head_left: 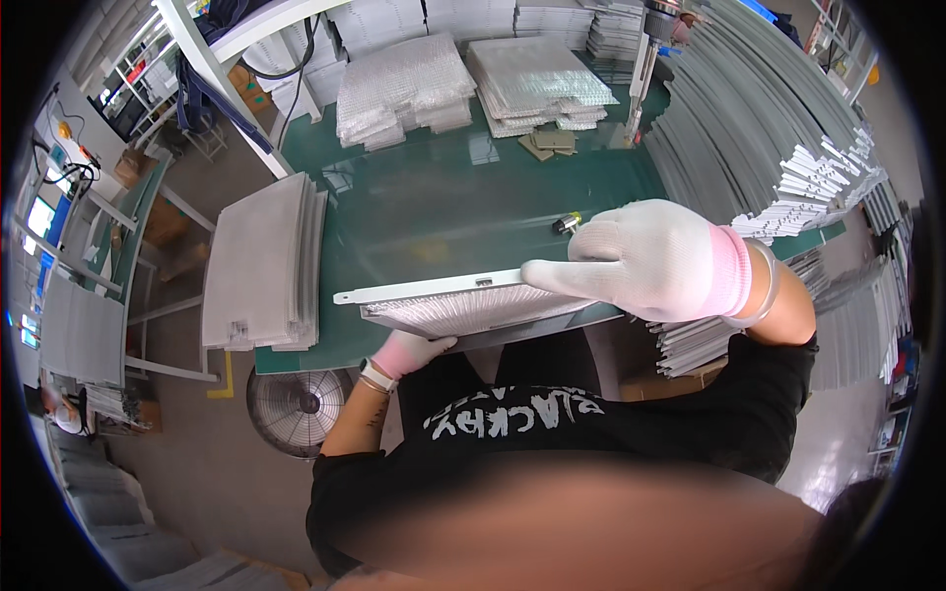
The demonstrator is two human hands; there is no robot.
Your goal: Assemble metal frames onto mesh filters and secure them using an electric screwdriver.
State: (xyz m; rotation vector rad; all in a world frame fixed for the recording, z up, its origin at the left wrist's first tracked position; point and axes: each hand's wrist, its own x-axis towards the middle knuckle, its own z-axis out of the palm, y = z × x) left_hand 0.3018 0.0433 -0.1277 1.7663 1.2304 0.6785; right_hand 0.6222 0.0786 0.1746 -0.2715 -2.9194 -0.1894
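Stack of flat grey panels on left end of green table, edges slightly staggered. Round fan on floor, near table's lower left corner. Bubble-wrapped stack toward far edge. Left hand, white-and-pink glove, at lower left of white-edged panel, thumb at bottom edge; other fingers out of sight, can't tell whether closed. Same panel tilted over near table edge, ribbed silvery face toward body, small dark slot in white rim. Black T-shirt below, white lettering across front, upside down from this view. Second wrapped stack at back, small tan plates just in front. Small metal fitting just beside right hand; fingers closed on panel's right end, one digit along white rim. Long row of grey panels packed on right.
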